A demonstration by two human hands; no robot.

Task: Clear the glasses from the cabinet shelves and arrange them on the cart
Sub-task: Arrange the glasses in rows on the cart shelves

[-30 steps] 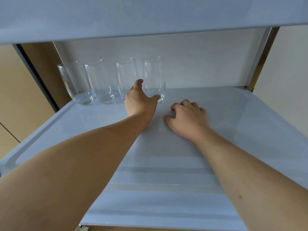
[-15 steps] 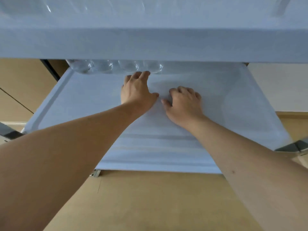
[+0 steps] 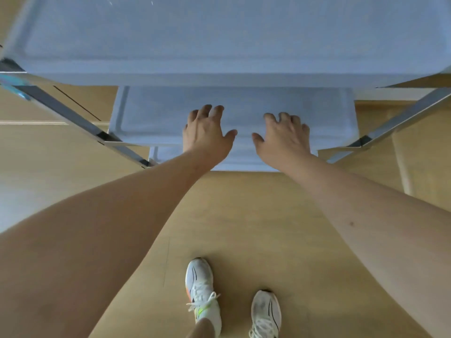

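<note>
I look steeply down over a white cart with three stacked shelves. Its top shelf point(image 3: 219, 45) fills the upper view, and below it a strip of the middle shelf point(image 3: 151, 113) shows. My left hand point(image 3: 206, 134) and my right hand point(image 3: 284, 139) are stretched out side by side above that middle shelf, palms down, fingers spread and loosely bent, holding nothing. No glass is in sight; the row of glasses at the back is hidden under the top shelf.
Metal cart legs slant down at the left point(image 3: 73, 118) and the right point(image 3: 402, 113). The edge of the lowest shelf point(image 3: 244, 164) peeks out under my wrists. Tan floor point(image 3: 244, 228) lies below, with my two white sneakers point(image 3: 202, 289) on it.
My view has tipped from the shelf with the glasses down to the floor and my feet. Both hands have lifted off the shelf and drawn apart; the glasses have dropped out of sight.
</note>
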